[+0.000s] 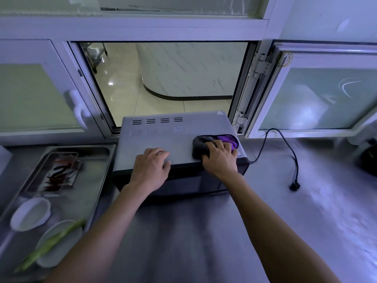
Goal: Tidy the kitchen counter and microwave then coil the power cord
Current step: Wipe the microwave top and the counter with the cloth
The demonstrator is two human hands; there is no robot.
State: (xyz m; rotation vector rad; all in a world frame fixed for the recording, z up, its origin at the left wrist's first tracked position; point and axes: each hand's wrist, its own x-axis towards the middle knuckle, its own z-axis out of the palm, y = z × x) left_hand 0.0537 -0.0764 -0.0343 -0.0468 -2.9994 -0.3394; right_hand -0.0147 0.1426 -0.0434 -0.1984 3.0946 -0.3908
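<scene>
A grey microwave (175, 137) stands on the steel counter (306, 211) in front of an open window. My right hand (221, 157) presses a grey and purple cloth (201, 145) onto the right front part of the microwave's top. My left hand (152, 167) lies flat on the top near its front edge, fingers spread, holding nothing. The black power cord (285, 146) runs loose from the microwave's right side across the counter, and its plug (294, 186) lies unplugged on the counter.
A metal tray (98, 180) at the left holds a small glass dish with red chillies (58, 173), a white bowl (30, 214) and a plate with green stalks (51, 245). An open window sash (318, 94) juts out at the right. A dark object (369, 158) sits at the far right.
</scene>
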